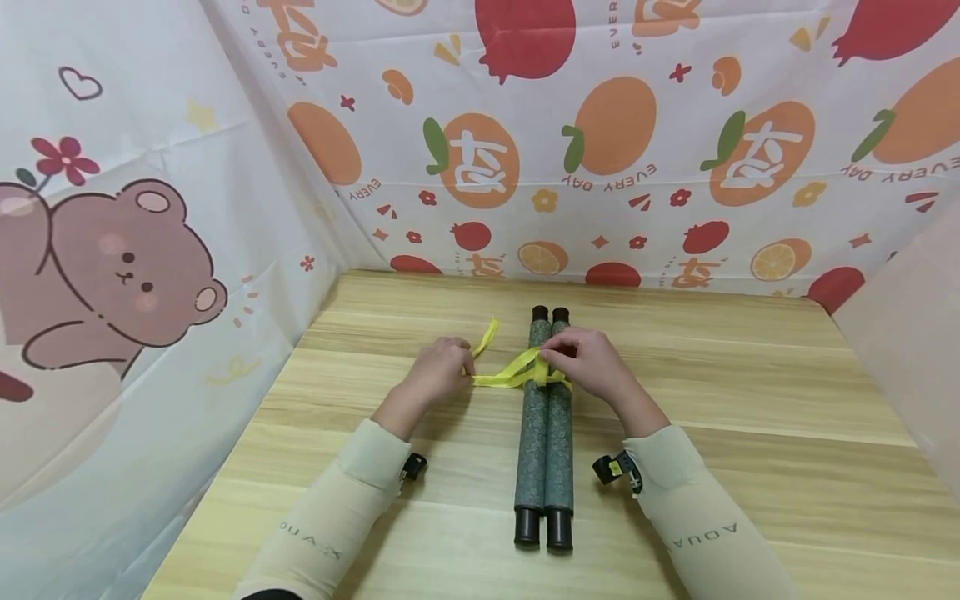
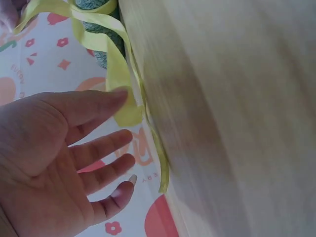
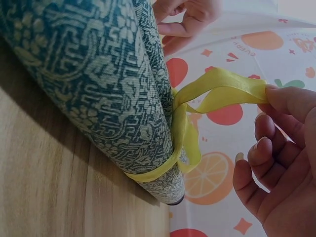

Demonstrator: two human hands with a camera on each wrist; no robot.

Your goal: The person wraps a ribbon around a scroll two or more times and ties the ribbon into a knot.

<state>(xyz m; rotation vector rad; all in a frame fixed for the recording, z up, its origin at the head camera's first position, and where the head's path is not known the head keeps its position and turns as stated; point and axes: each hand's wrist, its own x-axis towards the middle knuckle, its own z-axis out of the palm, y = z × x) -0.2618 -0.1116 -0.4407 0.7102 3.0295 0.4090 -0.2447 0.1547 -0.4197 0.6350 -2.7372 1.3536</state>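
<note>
Setting: white cloth printed with fruit [image 1: 607,125] behind, a bear-printed cloth [image 1: 142,258] at left, and a wood-grain desk [image 1: 765,392] below.

Principal item: rolled cylinders [image 1: 533,450], grey-green patterned fabric, quantity two, lying side by side lengthwise on the desk between the forearms. Dark end caps [image 1: 527,527], quantity four: two near, two far.

Fastening: yellow ribbon [image 1: 542,371], apparently one length, around the cylinders beyond their midpoint, with slack to the left. One free tail extends past the left hand, towards the far edge.

Hands, quantity two. Left hand [image 1: 438,371]: grip pinching the ribbon near an end, thumb on its face, other fingers spread loosely; the forefinger is mostly hidden. Right hand [image 1: 592,362]: grip pinching a raised loop of ribbon between thumb and forefinger, just above the cylinders.

Also present: pale sleeves [image 1: 705,517], quantity two; small black wrist devices [image 1: 413,467], quantity two.

Step, as judged: tying the ribbon, probably into a bow, the knot not yet drawn tight. The next move would seem to call for keeping the loop pinched while the left-hand part is passed round or pulled snug, without the cylinders rolling apart.
</note>
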